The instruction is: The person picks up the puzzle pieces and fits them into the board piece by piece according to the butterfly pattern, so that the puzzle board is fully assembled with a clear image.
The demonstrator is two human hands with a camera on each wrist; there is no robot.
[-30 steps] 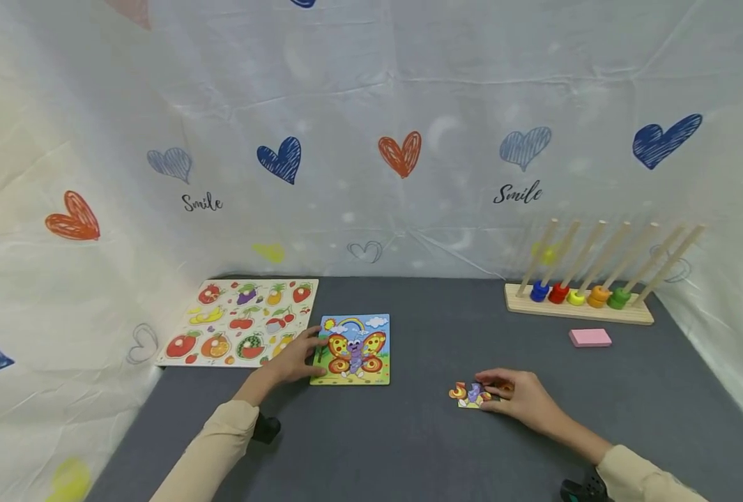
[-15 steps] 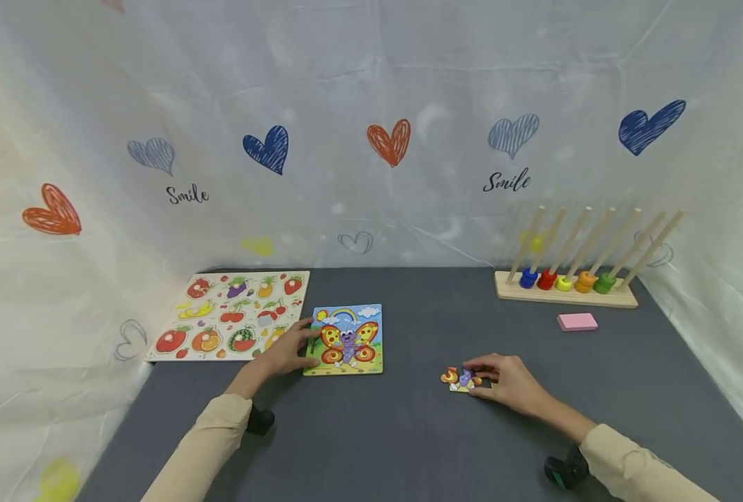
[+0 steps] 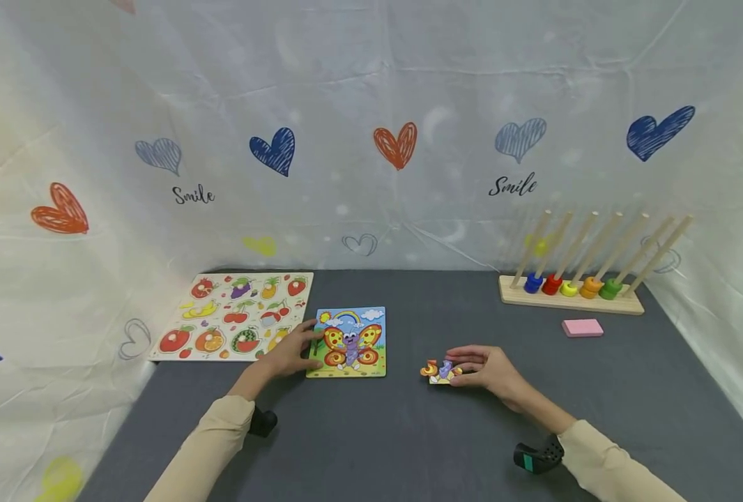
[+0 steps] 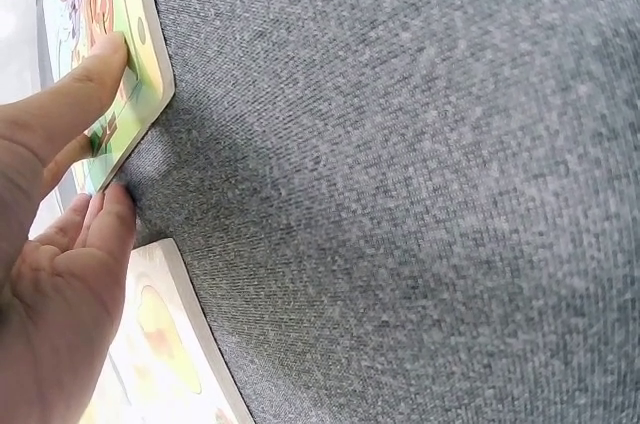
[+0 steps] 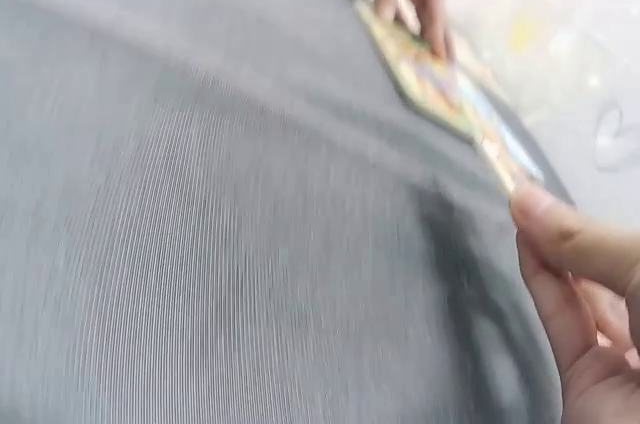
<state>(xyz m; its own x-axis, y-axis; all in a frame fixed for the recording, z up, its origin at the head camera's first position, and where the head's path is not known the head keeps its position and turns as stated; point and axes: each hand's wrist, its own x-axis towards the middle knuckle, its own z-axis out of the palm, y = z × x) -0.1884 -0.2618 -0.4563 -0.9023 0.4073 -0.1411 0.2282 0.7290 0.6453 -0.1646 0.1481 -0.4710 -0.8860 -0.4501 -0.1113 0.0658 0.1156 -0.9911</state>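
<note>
A square butterfly puzzle board (image 3: 350, 343) lies on the dark grey table. My left hand (image 3: 290, 351) rests at its left side; in the left wrist view the thumb and a finger touch its printed face, with other fingertips at its edge. My right hand (image 3: 487, 371) pinches a small butterfly puzzle piece (image 3: 442, 372) between thumb and fingers, to the right of the board. The piece carries orange, purple and white print. Seen from the right wrist, it is edge-on and blurred, held above the table surface, and the fingers cover its near end.
Behind my left hand lies a fruit puzzle board (image 3: 233, 317). A wooden peg stand (image 3: 572, 300) with coloured rings stands at the back right, a pink block (image 3: 582, 328) in front of it. A printed white curtain (image 3: 321, 90) hangs behind the table.
My right hand has moved left with the puzzle piece, closer to the butterfly board. My left hand stays at the board's left side. The head view has shifted slightly.
</note>
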